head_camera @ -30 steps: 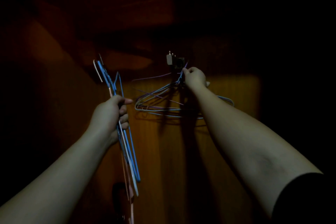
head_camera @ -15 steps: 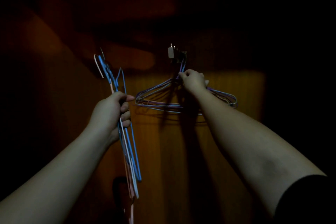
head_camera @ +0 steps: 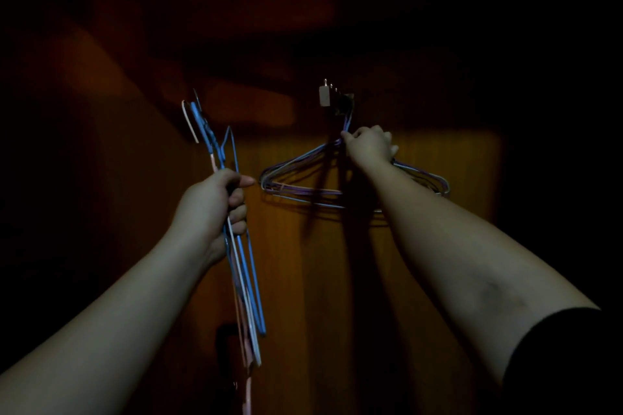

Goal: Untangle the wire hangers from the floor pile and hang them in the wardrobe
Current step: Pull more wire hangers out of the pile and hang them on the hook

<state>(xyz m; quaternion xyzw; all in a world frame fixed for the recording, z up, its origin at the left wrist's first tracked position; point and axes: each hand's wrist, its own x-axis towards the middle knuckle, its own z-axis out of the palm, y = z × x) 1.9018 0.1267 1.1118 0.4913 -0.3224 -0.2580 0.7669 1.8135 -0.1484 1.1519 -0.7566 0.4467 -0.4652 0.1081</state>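
Up near the frame's center, right hand (head_camera: 369,145) pinches hung hangers (head_camera: 303,178) under the hook (head_camera: 332,98); left hand (head_camera: 215,202) grips a bundle (head_camera: 242,263). Next probably feeding one over.

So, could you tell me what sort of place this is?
Probably inside a dim wardrobe: wood panels behind, a metal fitting overhead with hangers hung from it, and more hangers in the left hand.
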